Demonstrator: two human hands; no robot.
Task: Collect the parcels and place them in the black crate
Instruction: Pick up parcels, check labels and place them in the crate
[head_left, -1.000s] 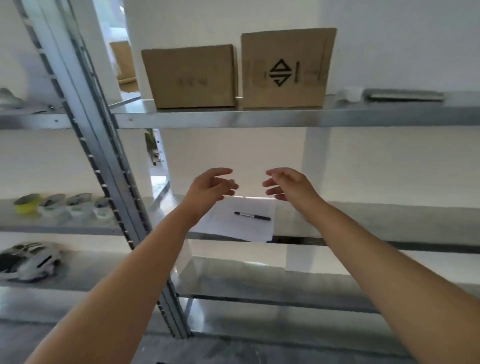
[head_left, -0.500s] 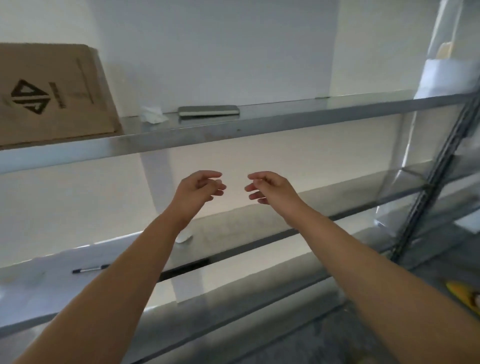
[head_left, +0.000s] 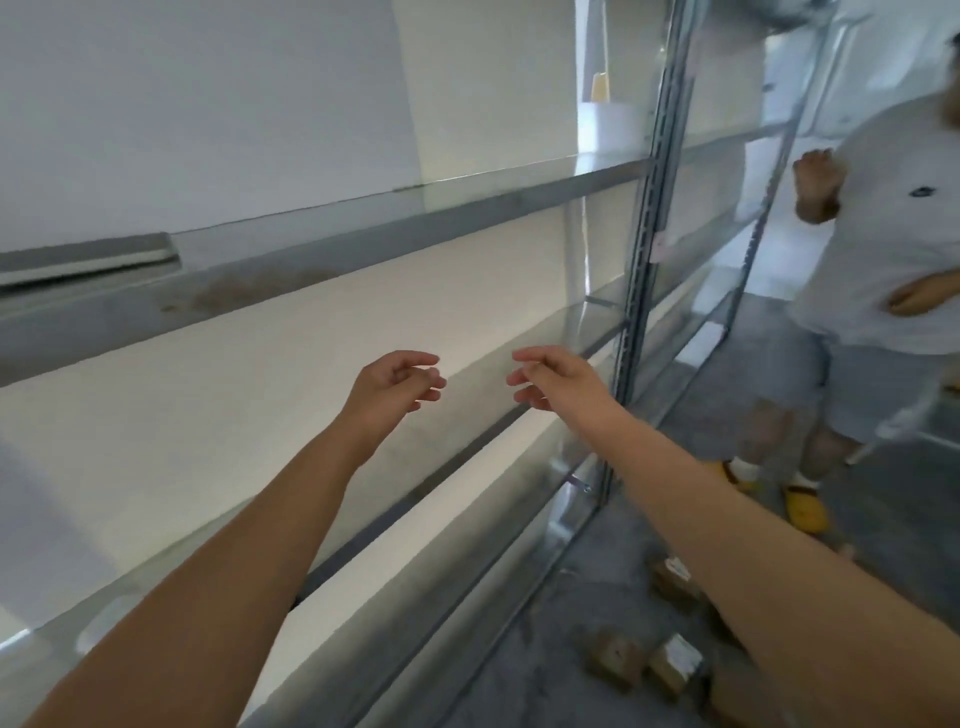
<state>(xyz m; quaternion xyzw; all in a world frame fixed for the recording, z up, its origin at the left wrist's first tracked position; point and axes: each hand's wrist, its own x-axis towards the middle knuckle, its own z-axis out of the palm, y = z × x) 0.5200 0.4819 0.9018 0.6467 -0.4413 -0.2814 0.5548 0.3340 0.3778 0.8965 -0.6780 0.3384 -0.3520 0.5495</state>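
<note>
The parcels lie on the grey floor at the lower right, small brown boxes close to each other, blurred, and our right forearm crosses over some of them, so we cannot count them surely. They are well apart from our fingers, low beside the foot of the rack. Our right hand and left hand are stretched forward side by side in the air, near each other but not touching. The fingers of both are loosely bent and slightly apart, and they hold nothing. Behind the hands runs a long metal shelf with an upright post. On the right another person stands on the floor in yellow shoes.
</note>
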